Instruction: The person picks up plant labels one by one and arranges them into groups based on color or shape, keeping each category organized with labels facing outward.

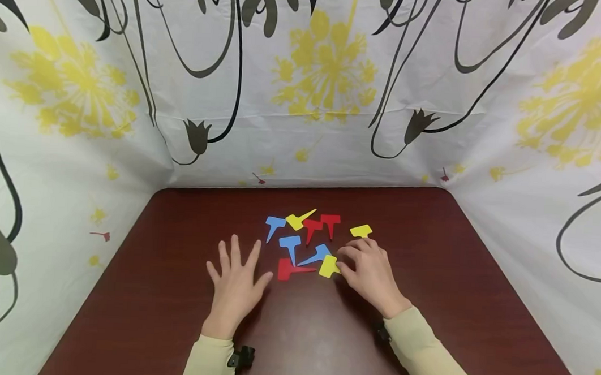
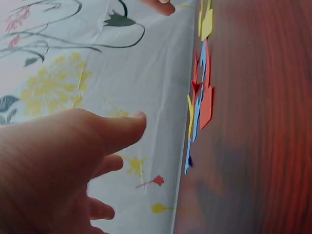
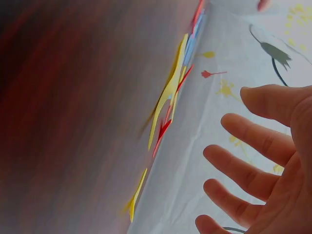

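Flat T-shaped plant labels in blue, red and yellow lie loosely grouped on the table. My left hand (image 1: pixel 231 294) is left of the group with its fingers spread, nearest a red label (image 1: pixel 285 269) and a blue label (image 1: pixel 275 224). On the right, my right hand (image 1: pixel 372 273) hovers beside a yellow label (image 1: pixel 329 266), partly covering its stem. Its fingers are relaxed and apart in the right wrist view, with nothing between them. Another yellow label (image 1: pixel 361 231) lies just beyond that hand, partly hidden. A blue label (image 1: pixel 322 251) touches the nearer yellow one.
The dark red-brown table (image 1: pixel 170 328) has rounded far corners. A white patterned cloth (image 1: pixel 302 148) with yellow and grey flowers stands round its back and sides. Further labels, among them a red one (image 1: pixel 331 220) and a yellow one (image 1: pixel 295 221), lie at the group's far side.
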Demonstrator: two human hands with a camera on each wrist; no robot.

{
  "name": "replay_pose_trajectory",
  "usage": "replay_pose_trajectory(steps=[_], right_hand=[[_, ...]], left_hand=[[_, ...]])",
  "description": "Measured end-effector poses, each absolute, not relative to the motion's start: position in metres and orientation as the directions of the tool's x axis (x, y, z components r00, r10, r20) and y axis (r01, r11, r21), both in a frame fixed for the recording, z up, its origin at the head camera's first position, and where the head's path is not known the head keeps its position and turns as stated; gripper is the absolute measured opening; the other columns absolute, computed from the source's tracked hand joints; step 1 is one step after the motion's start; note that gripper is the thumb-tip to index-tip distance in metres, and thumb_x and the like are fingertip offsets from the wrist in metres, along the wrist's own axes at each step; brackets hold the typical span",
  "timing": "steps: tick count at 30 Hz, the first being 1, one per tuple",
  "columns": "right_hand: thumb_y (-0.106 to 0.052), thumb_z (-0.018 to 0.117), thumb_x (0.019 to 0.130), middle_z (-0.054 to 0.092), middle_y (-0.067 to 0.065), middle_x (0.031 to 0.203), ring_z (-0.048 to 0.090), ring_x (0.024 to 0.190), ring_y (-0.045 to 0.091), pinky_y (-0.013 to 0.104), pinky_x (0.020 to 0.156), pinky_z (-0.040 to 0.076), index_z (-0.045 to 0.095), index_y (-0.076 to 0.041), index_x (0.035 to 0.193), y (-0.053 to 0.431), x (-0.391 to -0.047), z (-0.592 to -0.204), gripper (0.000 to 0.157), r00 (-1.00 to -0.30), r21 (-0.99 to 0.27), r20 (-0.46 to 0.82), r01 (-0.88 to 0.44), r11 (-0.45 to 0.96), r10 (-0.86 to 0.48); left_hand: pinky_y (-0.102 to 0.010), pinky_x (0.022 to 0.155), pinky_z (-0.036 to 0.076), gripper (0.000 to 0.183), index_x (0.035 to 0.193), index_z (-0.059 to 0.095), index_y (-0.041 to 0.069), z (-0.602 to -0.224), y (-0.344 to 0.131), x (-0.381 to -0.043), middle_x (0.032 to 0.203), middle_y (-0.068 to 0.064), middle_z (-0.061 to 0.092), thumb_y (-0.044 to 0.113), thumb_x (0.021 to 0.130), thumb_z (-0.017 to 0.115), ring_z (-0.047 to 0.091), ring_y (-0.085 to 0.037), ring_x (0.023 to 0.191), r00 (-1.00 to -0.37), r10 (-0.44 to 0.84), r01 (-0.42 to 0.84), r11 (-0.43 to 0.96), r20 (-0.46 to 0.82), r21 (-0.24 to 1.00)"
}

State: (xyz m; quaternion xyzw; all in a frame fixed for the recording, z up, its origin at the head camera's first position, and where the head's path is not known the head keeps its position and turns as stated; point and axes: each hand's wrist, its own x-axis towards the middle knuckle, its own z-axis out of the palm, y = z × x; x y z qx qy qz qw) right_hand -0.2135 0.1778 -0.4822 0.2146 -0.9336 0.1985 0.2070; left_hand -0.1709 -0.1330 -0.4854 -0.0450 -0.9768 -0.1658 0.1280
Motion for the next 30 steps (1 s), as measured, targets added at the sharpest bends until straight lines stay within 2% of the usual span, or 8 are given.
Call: replay_pose_trajectory(steps=[8, 14, 20, 25, 30], right_hand=[[-0.027, 0.081, 0.085, 0.067, 0.004, 0.107, 0.054, 0.113, 0.032, 0.061, 0.087, 0.045, 0.079, -0.016, 0.103, 0.203, -0.215, -0.480, 0.021, -0.837, -0.262, 0.458, -0.450, 0.854, -0.300], [-0.026, 0.077, 0.088, 0.067, 0.010, 0.114, 0.055, 0.115, 0.037, 0.065, 0.087, 0.045, 0.077, -0.014, 0.108, 0.225, -0.218, -0.476, 0.023, -0.835, -0.247, 0.449, -0.459, 0.853, -0.319], [-0.024, 0.076, 0.089, 0.066, 0.009, 0.114, 0.058, 0.111, 0.036, 0.062, 0.085, 0.048, 0.077, -0.013, 0.108, 0.244, -0.220, -0.474, 0.022, -0.831, -0.210, 0.433, -0.470, 0.857, -0.350], [-0.023, 0.075, 0.089, 0.067, 0.010, 0.112, 0.059, 0.108, 0.036, 0.059, 0.084, 0.050, 0.078, -0.011, 0.105, 0.252, -0.218, -0.477, 0.020, -0.830, -0.188, 0.415, -0.479, 0.857, -0.373], [-0.023, 0.076, 0.089, 0.066, 0.009, 0.111, 0.060, 0.106, 0.035, 0.057, 0.081, 0.051, 0.077, -0.012, 0.104, 0.258, -0.214, -0.479, 0.019, -0.843, -0.180, 0.385, -0.467, 0.866, -0.375]], left_hand=[[-0.072, 0.107, 0.029, 0.066, 0.146, 0.056, 0.026, -0.471, -0.115, -0.187, 0.155, -0.018, 0.040, 0.043, 0.086, 0.078, 0.028, -0.047, 0.144, -0.925, 0.252, 0.316, 0.925, 0.283, 0.212], [-0.064, 0.107, 0.037, 0.051, 0.133, 0.068, 0.022, -0.468, -0.096, -0.203, 0.143, -0.012, 0.057, 0.039, 0.086, 0.079, 0.044, -0.036, 0.137, -0.879, 0.385, 0.446, 0.873, 0.283, 0.199], [-0.062, 0.106, 0.039, 0.042, 0.125, 0.073, 0.020, -0.473, -0.080, -0.223, 0.132, -0.007, 0.064, 0.035, 0.086, 0.081, 0.053, -0.026, 0.127, -0.811, 0.515, 0.570, 0.803, 0.278, 0.174], [-0.046, 0.094, 0.050, 0.039, 0.121, 0.075, 0.018, -0.479, -0.070, -0.237, 0.112, -0.001, 0.066, 0.034, 0.085, 0.082, 0.059, -0.020, 0.107, -0.775, 0.580, 0.624, 0.766, 0.252, 0.156], [-0.030, 0.076, 0.051, 0.035, 0.114, 0.077, 0.016, -0.482, -0.059, -0.245, 0.095, 0.003, 0.061, 0.034, 0.084, 0.083, 0.052, -0.013, 0.085, -0.753, 0.621, 0.654, 0.742, 0.217, 0.145]])
